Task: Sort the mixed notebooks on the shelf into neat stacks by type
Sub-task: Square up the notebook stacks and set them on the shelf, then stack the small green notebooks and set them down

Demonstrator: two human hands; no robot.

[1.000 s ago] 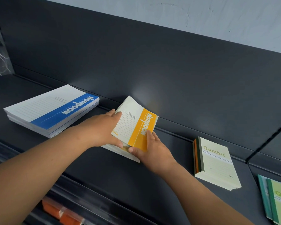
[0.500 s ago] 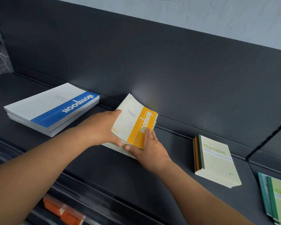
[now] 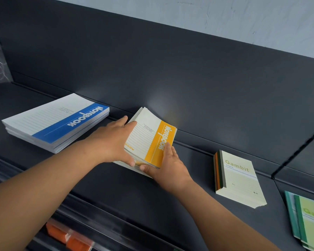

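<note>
Closest to me, below the shelf's front lip, some orange packets sit blurred behind a clear strip. Above them my 2 forearms reach onto the dark shelf. My left hand wraps the left side of a bundle of yellow notebooks, thumb at the near edge and fingers laid over the lined cover. My right hand grips the bundle's near right corner, thumb at the near edge and fingers pressed on the yellow band. Both hands are closed on this bundle. It sits in the middle of the shelf, tilted with its cover toward me, its near edge meeting a pale notebook that lies flat on the shelf under it. To the right, apart from my hands, 1 neat stack of cream Gambit notebooks lies flat, and at the right edge of view green notebooks are cut off by the frame. To the left and a little farther back, 1 stack of blue notebooks lies flat, well apart from the yellow bundle. Behind everything rises the dark back panel, and above it a pale wall.
</note>
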